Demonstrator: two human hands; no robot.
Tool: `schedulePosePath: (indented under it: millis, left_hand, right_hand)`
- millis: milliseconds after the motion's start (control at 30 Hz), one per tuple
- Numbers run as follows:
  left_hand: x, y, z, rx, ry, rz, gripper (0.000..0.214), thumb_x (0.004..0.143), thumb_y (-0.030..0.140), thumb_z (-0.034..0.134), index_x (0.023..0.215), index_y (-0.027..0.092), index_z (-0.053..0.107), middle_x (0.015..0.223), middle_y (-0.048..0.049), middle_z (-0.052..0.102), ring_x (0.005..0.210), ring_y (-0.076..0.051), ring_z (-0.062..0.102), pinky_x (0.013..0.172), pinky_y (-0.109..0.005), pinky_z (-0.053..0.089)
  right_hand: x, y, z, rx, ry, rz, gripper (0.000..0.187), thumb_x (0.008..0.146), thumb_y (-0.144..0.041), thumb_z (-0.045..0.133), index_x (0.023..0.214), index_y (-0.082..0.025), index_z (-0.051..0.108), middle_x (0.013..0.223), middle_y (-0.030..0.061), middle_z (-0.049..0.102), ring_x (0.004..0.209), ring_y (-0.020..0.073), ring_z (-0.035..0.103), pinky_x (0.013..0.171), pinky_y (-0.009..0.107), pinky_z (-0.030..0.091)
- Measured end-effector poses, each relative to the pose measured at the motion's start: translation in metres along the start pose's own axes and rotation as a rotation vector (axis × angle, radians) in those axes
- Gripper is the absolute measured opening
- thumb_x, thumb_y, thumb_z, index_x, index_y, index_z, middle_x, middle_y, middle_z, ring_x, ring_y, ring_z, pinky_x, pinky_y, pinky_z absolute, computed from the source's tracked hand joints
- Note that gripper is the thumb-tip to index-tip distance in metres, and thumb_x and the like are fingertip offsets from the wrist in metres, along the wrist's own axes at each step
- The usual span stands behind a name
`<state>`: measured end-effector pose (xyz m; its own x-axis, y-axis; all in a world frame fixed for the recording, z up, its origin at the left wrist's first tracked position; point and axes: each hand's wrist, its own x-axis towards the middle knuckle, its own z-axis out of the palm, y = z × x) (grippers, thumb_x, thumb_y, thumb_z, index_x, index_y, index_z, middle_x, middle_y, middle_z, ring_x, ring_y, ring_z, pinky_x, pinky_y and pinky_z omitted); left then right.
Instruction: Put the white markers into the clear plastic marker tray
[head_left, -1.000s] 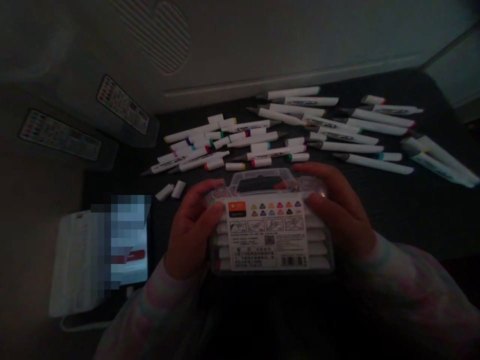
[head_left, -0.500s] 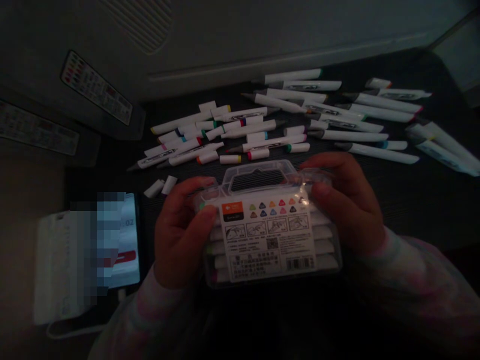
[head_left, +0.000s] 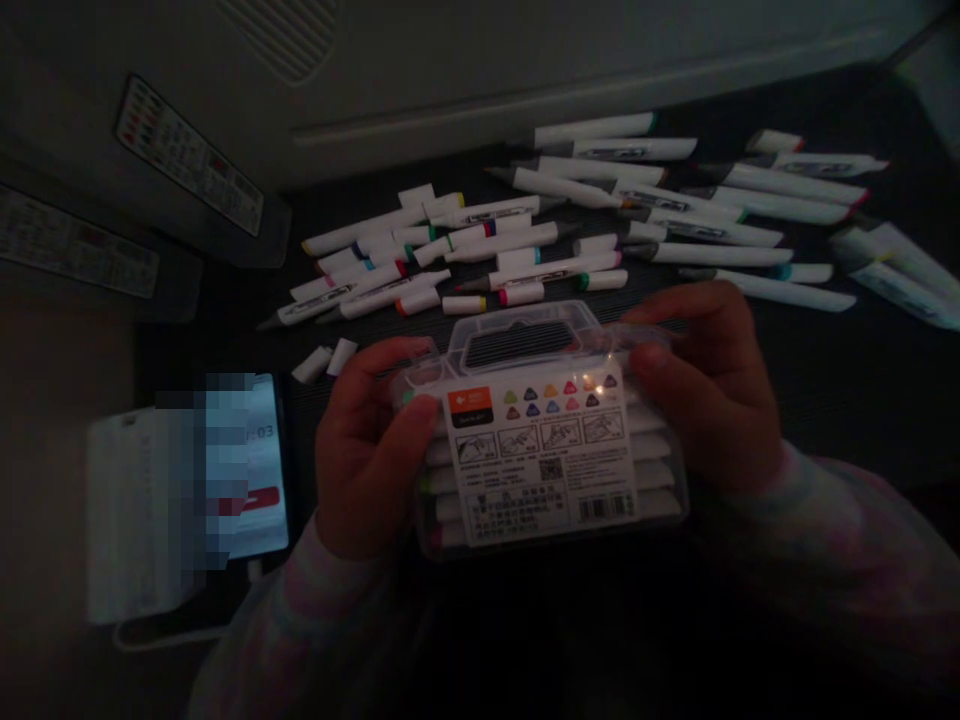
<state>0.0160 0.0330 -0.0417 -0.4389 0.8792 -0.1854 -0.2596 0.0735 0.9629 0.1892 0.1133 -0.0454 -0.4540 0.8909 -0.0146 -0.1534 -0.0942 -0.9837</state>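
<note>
A clear plastic marker case (head_left: 540,440) with a white printed label and a moulded handle is held in front of me over a dark table (head_left: 840,370). White markers lie stacked inside it. My left hand (head_left: 367,450) grips the case's left end, thumb on its front. My right hand (head_left: 712,390) grips the right end, with the fingers curled over the top corner. Several loose white markers (head_left: 465,255) with coloured caps lie scattered on the table beyond the case, and more of these markers (head_left: 712,210) lie to the right.
A lit phone (head_left: 240,470) lies at the left on a white pad. Two dark cases with colour-chart labels (head_left: 187,155) lean at the far left. A pale wall panel runs behind the table. Two small loose caps (head_left: 326,360) lie near my left hand.
The case and both hands have risen slightly and tilted a little; the view has shifted, so the markers sit higher in frame. My grip on both ends is unchanged.
</note>
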Motion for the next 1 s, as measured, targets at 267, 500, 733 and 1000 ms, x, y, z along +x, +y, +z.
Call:
schedulePosePath:
  millis: [267, 500, 733, 1000]
  left_hand:
    - [0.0012, -0.0045, -0.0049, 0.0, -0.086, 0.084, 0.021, 0.075, 0.024, 0.06, 0.095, 0.025, 0.059, 0.075, 0.0028, 0.062, 0.057, -0.009, 0.057, 0.048, -0.017, 0.047]
    - [0.0003, -0.0037, -0.0049, -0.006, -0.058, 0.089, 0.02, 0.075, 0.02, 0.06, 0.095, 0.023, 0.06, 0.081, 0.0035, 0.062, 0.063, -0.008, 0.058, 0.053, -0.015, 0.047]
    - [0.0016, -0.0031, -0.0045, 0.025, -0.052, 0.09, 0.02, 0.073, 0.021, 0.061, 0.093, 0.022, 0.061, 0.079, 0.003, 0.062, 0.059, -0.008, 0.057, 0.05, -0.016, 0.047]
    - [0.0025, -0.0071, -0.006, 0.004, -0.097, 0.06, 0.022, 0.077, 0.021, 0.056, 0.098, 0.025, 0.055, 0.075, 0.0035, 0.063, 0.06, -0.01, 0.06, 0.051, -0.02, 0.049]
  right_hand:
    - [0.0008, 0.0006, -0.0006, -0.03, 0.024, -0.004, 0.01, 0.077, -0.022, 0.057, 0.083, -0.027, 0.05, 0.064, -0.0055, 0.056, 0.05, 0.0095, 0.053, 0.044, 0.022, 0.043]
    - [0.0001, 0.0009, -0.0011, -0.04, 0.021, -0.006, 0.01, 0.078, -0.02, 0.056, 0.083, -0.027, 0.051, 0.065, -0.0052, 0.056, 0.051, 0.0094, 0.053, 0.044, 0.021, 0.043]
    - [0.0007, 0.0042, -0.0031, -0.022, 0.027, -0.019, 0.009, 0.077, -0.02, 0.057, 0.083, -0.025, 0.052, 0.071, -0.0036, 0.057, 0.056, 0.009, 0.053, 0.048, 0.021, 0.044]
    - [0.0028, 0.0047, -0.0029, 0.001, -0.003, 0.06, 0.011, 0.077, -0.028, 0.058, 0.084, -0.025, 0.051, 0.062, -0.0054, 0.051, 0.047, 0.007, 0.046, 0.039, 0.017, 0.037]
